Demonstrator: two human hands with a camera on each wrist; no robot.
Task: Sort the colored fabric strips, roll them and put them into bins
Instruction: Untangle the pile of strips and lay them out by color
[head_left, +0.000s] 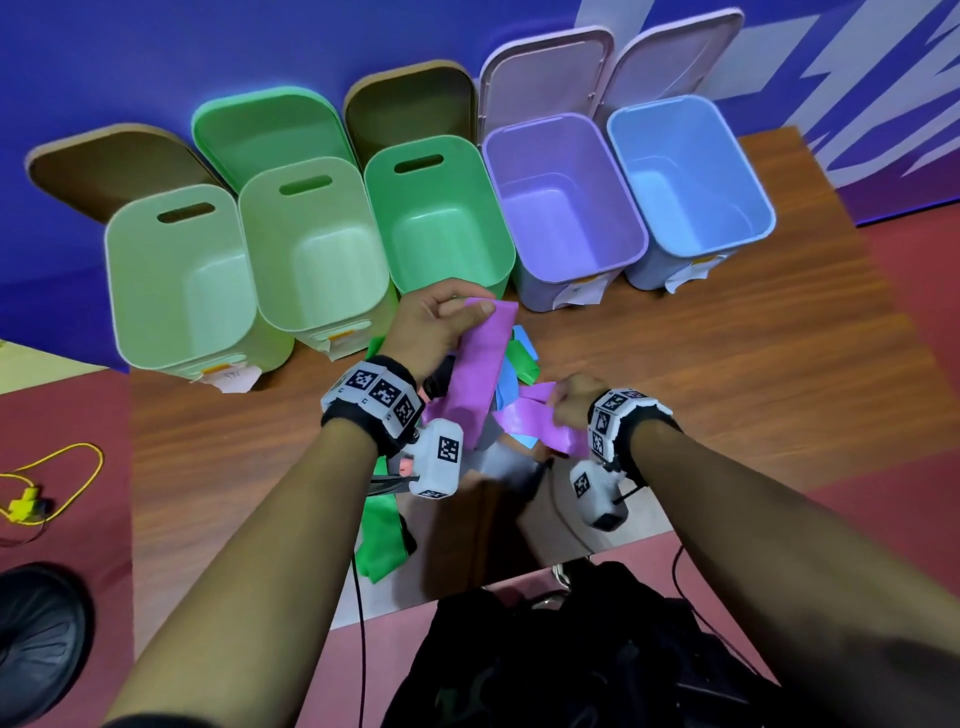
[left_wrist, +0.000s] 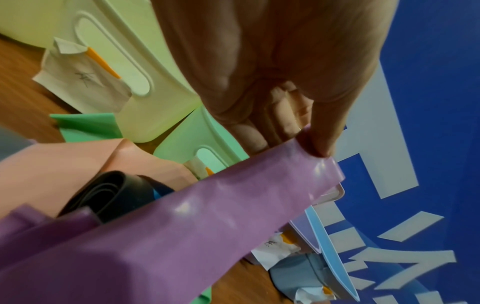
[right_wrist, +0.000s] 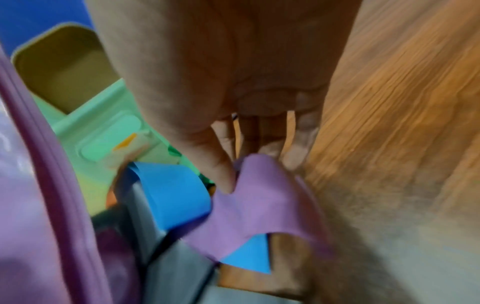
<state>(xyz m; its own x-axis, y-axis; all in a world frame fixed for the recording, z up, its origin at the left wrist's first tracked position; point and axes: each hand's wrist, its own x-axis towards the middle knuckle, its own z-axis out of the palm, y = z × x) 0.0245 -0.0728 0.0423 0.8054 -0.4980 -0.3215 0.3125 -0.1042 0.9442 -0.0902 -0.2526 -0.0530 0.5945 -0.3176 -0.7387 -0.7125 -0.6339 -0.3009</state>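
A purple fabric strip (head_left: 480, 374) stretches between both hands above a heap of strips (head_left: 514, 364) on the wooden table (head_left: 727, 364). My left hand (head_left: 441, 317) pinches its upper end just in front of the green bin (head_left: 441, 218); thumb and fingers clamp the same purple strip (left_wrist: 207, 216) in the left wrist view. My right hand (head_left: 576, 400) pinches the lower end of the purple strip (right_wrist: 262, 197) low over the table. Blue strips (right_wrist: 171, 193), a green strip (head_left: 382, 530), a peach strip (left_wrist: 64, 164) and a black strip (left_wrist: 103, 193) lie in the heap.
Five open bins stand in a row at the table's far edge: two pale green (head_left: 182, 280), (head_left: 317, 244), the green one, a purple one (head_left: 566, 202) and a blue one (head_left: 685, 171). A yellow cable (head_left: 52, 478) and a shoe (head_left: 36, 639) are on the floor at left.
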